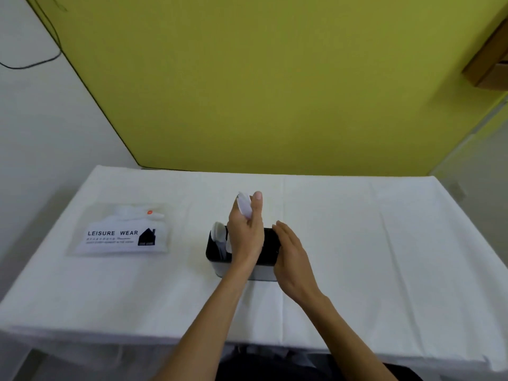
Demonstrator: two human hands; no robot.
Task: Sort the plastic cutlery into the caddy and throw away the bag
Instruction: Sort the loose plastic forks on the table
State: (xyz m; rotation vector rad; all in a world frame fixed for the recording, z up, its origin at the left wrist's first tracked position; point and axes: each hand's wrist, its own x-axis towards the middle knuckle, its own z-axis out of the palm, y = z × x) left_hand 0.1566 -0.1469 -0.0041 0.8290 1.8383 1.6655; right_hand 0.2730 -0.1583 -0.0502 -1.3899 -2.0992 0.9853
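Note:
A black caddy (268,254) with a pale base stands at the middle of the white table. White plastic spoons (219,233) stick up from its left compartment. My left hand (246,235) is above the caddy and grips a white plastic utensil (244,205) whose end points up and away. My right hand (292,259) rests with straight fingers against the caddy's right side. A clear plastic bag (121,229) with a "LEISURE WEAR" label lies flat at the left, with more white cutlery showing inside it.
The table (384,243) is covered with a white cloth; its front edge runs close to my body. A yellow-green wall stands behind it. A brown shelf corner (489,67) juts in at the upper right.

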